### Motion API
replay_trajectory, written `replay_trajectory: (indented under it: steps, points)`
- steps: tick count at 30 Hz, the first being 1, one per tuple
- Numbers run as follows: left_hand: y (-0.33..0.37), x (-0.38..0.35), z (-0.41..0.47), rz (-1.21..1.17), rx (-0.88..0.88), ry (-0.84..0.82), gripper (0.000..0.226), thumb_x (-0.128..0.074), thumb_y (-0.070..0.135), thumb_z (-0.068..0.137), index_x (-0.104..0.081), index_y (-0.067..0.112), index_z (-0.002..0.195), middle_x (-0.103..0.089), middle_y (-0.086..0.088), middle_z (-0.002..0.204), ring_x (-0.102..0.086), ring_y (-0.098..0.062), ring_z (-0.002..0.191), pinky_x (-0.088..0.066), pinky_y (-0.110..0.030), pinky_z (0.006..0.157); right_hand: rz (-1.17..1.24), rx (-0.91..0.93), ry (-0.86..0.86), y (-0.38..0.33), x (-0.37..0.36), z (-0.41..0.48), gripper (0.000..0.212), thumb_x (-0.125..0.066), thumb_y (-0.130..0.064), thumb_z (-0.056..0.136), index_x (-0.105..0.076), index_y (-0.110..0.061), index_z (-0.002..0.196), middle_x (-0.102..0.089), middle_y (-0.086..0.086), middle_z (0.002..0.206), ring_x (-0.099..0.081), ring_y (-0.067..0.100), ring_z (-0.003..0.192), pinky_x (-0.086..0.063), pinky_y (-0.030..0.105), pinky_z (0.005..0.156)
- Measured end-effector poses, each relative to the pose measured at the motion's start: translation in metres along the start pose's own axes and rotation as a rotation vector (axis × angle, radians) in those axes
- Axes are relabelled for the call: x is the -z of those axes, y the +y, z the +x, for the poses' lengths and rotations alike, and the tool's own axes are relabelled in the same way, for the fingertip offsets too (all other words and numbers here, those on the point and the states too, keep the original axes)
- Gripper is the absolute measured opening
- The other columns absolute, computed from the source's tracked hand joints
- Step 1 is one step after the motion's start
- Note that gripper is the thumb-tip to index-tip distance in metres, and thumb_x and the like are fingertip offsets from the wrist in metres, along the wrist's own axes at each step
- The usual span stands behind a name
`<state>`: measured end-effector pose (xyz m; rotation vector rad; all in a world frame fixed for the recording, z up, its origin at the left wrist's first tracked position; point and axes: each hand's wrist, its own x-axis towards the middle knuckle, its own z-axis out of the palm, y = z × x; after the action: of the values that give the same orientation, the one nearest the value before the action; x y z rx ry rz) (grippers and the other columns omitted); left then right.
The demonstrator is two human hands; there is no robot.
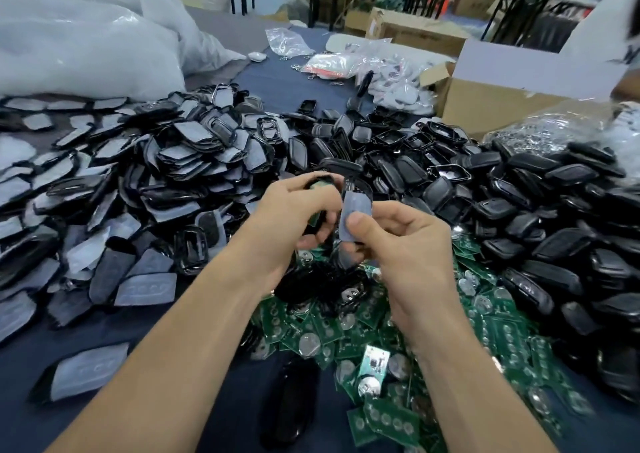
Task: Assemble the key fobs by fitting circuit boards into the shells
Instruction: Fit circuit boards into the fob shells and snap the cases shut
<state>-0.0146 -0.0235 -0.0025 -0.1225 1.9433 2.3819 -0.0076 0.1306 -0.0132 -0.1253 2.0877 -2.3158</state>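
Left of the circuit board heap [346,328] I see a sprawl of film-faced covers [156,162]. Over the heap's far edge, the left hand [294,217] curls round a black shell [320,177] with a green board [316,220] showing inside (only slivers visible). Just beside it, the right hand [408,241] pinches a film-covered cover [356,207] between thumb and fingers. Right of the heap lie piled black shells [536,203]

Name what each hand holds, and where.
Left hand: black shell with green board, gripped round its middle. Right hand: film-faced cover, pinched at its lower end.
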Motion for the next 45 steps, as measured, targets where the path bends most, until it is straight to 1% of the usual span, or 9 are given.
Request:
replay_trajectory:
  steps: [6,11,15,18,26,32,38,42,45]
  points:
    - [-0.006,0.003,0.000,0.170,-0.001,0.037,0.010,-0.075,0.027,0.070,-0.067,0.022,0.066,-0.053,-0.002,0.064,-0.044,-0.013,0.048,-0.026,-0.018,0.037,-0.063,-0.023,-0.016,0.005,0.003,0.001,0.003,-0.081,-0.008,0.088,-0.078,-0.007,0.086,-0.077,0.012,0.073,-0.069,0.020,0.054,-0.051,0.024,0.050]
    - [-0.003,0.011,-0.002,0.133,-0.012,-0.103,0.017,-0.074,0.024,0.081,-0.072,0.023,0.064,-0.061,0.003,0.064,-0.047,-0.010,0.048,-0.026,-0.018,0.037,-0.064,-0.003,-0.011,0.005,0.006,0.002,0.006,-0.084,-0.008,0.084,-0.079,-0.011,0.081,-0.077,0.012,0.073,-0.070,0.021,0.058,-0.053,0.025,0.054]
    - [-0.003,0.012,-0.002,0.115,-0.018,-0.006,0.012,-0.076,0.020,0.079,-0.072,0.018,0.068,-0.059,-0.001,0.063,-0.047,-0.012,0.048,-0.025,-0.019,0.036,-0.044,-0.066,-0.103,0.001,0.010,0.004,0.003,-0.081,-0.010,0.087,-0.078,-0.009,0.085,-0.076,0.010,0.075,-0.067,0.015,0.060,-0.049,0.018,0.053]
    - [-0.004,0.012,-0.001,0.103,-0.026,0.032,0.027,-0.076,0.010,0.088,-0.073,0.021,0.063,-0.059,0.000,0.060,-0.047,-0.012,0.047,-0.026,-0.019,0.035,-0.041,-0.119,-0.182,-0.001,0.016,0.006,0.006,-0.076,-0.001,0.088,-0.078,-0.005,0.092,-0.074,0.009,0.073,-0.063,0.010,0.057,-0.046,0.015,0.051]
    - [-0.004,0.012,-0.002,0.198,-0.030,-0.074,0.030,-0.074,0.008,0.092,-0.073,0.022,0.065,-0.059,0.002,0.062,-0.049,-0.011,0.051,-0.030,-0.018,0.038,-0.019,-0.139,-0.062,0.005,0.015,0.009,0.010,-0.072,0.003,0.087,-0.078,-0.006,0.086,-0.073,0.020,0.078,-0.061,0.023,0.068,-0.048,0.033,0.064]
    - [-0.006,0.013,-0.002,0.165,-0.013,-0.061,0.022,-0.077,0.012,0.091,-0.078,0.019,0.070,-0.067,-0.004,0.070,-0.052,-0.011,0.051,-0.032,-0.018,0.037,-0.001,-0.155,-0.059,0.006,0.009,0.006,0.021,-0.068,-0.003,0.093,-0.080,-0.020,0.085,-0.070,0.000,0.079,-0.057,0.017,0.074,-0.045,0.041,0.079]
    - [-0.011,0.015,0.000,0.156,0.001,-0.045,0.011,-0.080,0.014,0.089,-0.079,0.012,0.078,-0.069,-0.006,0.072,-0.049,-0.011,0.047,-0.030,-0.016,0.037,-0.066,-0.039,-0.017,0.005,0.010,0.004,0.020,-0.080,-0.006,0.086,-0.078,-0.019,0.101,-0.077,0.000,0.088,-0.066,0.011,0.074,-0.051,0.025,0.066]
    - [-0.016,0.014,0.001,0.154,-0.006,-0.019,0.019,-0.081,0.012,0.088,-0.079,0.016,0.070,-0.067,-0.004,0.069,-0.049,-0.012,0.047,-0.030,-0.016,0.037,-0.350,0.132,0.128,0.005,0.012,0.006,0.022,-0.089,-0.018,0.073,-0.076,-0.028,0.088,-0.076,-0.008,0.087,-0.071,0.012,0.086,-0.058,0.038,0.083]
    - [-0.016,0.013,0.002,0.169,-0.020,-0.009,0.012,-0.086,0.018,0.082,-0.080,0.014,0.073,-0.066,-0.006,0.068,-0.050,-0.012,0.047,-0.031,-0.016,0.038,-0.381,0.172,0.154,0.005,0.011,0.006,0.018,-0.088,-0.023,0.071,-0.075,-0.029,0.082,-0.076,-0.011,0.083,-0.072,0.011,0.082,-0.060,0.040,0.082]
